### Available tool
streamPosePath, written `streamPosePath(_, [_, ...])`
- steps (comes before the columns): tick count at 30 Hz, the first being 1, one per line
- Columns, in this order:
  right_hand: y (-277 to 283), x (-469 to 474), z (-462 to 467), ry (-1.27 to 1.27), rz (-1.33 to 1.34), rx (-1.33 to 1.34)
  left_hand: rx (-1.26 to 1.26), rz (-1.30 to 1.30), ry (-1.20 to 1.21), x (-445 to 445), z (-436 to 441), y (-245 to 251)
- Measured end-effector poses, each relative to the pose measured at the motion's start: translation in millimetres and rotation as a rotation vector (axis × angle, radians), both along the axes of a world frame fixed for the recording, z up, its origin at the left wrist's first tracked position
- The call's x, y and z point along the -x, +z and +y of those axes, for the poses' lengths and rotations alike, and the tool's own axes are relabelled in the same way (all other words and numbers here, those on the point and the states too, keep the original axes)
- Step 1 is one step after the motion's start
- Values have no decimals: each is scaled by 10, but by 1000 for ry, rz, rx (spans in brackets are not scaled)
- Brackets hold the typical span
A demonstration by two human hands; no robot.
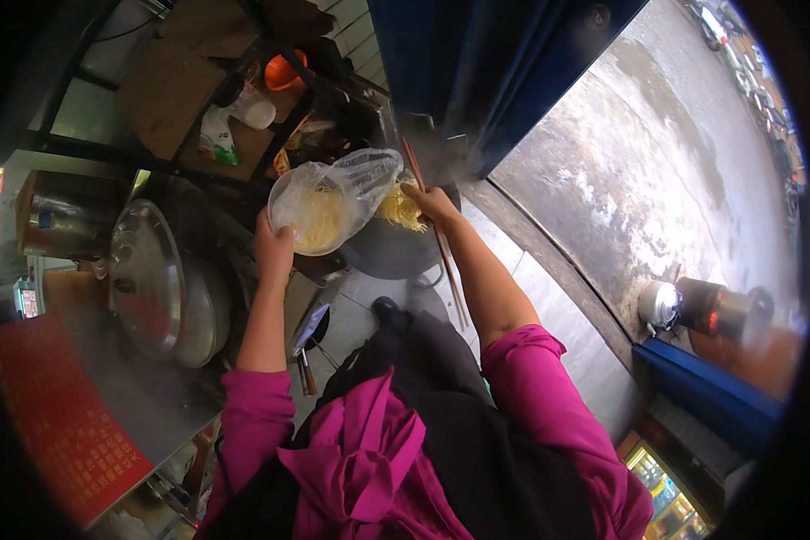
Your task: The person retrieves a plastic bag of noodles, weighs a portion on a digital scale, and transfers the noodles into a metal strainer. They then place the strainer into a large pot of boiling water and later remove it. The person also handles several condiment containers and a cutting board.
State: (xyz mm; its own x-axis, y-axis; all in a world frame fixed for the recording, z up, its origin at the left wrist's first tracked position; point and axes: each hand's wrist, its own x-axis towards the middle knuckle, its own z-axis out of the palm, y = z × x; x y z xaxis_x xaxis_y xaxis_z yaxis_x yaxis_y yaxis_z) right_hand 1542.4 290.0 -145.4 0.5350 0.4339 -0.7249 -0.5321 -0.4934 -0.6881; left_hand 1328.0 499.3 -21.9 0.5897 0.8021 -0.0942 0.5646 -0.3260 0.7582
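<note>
My left hand [275, 244] grips the rim of a round bowl [275, 202] lined with a clear plastic bag [371, 172]; yellow noodles [322, 219] lie inside. In my right hand [434, 204] is a pair of long wooden chopsticks [453, 277], held slanting with one end toward me. Another clump of yellow noodles [399, 209] shows beside my right fingers, above a dark wok [391, 260]; whether it hangs from the fingers or rests on something I cannot tell. The wok's inside is partly hidden by the bowl, the noodles and steam.
A large metal pot with a domed lid [145, 280] stands at the left, steam near it. An orange bowl [285, 69] and a white container [260, 115] sit on a shelf at the upper left. At the right, a kettle [659, 304] stands outside by a dark cylindrical stove [705, 304].
</note>
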Motion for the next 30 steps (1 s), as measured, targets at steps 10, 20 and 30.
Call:
streamPosePath(10, [590,197,-502,46,-110,-262,1225,-229,234,-7,-404,-531])
streamPosePath(20, [1281,737,-643,314,-1013,-33,1252,-200,143,-121,-948,-547])
streamPosePath(30, [1190,630,-481,471,-801,107,894,-194,16,-64,-1186,-368])
